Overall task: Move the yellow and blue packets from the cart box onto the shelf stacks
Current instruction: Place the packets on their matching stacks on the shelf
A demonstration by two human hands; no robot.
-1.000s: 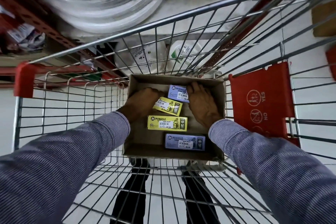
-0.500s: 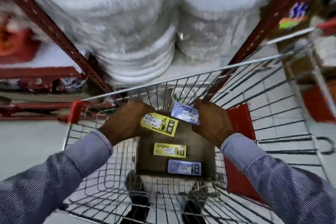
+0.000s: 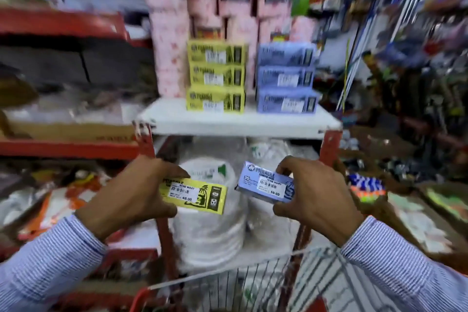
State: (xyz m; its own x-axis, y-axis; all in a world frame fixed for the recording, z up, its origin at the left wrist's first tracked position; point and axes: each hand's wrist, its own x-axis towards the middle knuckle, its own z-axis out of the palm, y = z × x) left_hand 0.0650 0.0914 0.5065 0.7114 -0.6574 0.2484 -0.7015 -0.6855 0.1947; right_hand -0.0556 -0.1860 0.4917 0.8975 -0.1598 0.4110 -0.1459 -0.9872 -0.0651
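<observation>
My left hand [image 3: 131, 195] grips a yellow packet [image 3: 196, 196] by its left end, label facing me. My right hand [image 3: 316, 195] grips a blue packet [image 3: 266, 186] by its right end. Both packets hang in the air in front of the rack, below the white shelf [image 3: 238, 121]. On that shelf stand a stack of three yellow packets [image 3: 216, 76] on the left and a stack of three blue packets [image 3: 286, 77] on the right. The cart box is out of view.
The cart's wire front [image 3: 253, 284] shows at the bottom edge. Wrapped white plate stacks [image 3: 210, 230] fill the level under the shelf, between red uprights [image 3: 162, 230]. Pink boxes [image 3: 172, 33] stand behind the stacks. A cardboard box [image 3: 71, 132] sits left; mixed goods crowd the right.
Both hands have lifted a yellow and a blue packet out of the cart box. They rose to the front of the rack as my view swung up to the shelf.
</observation>
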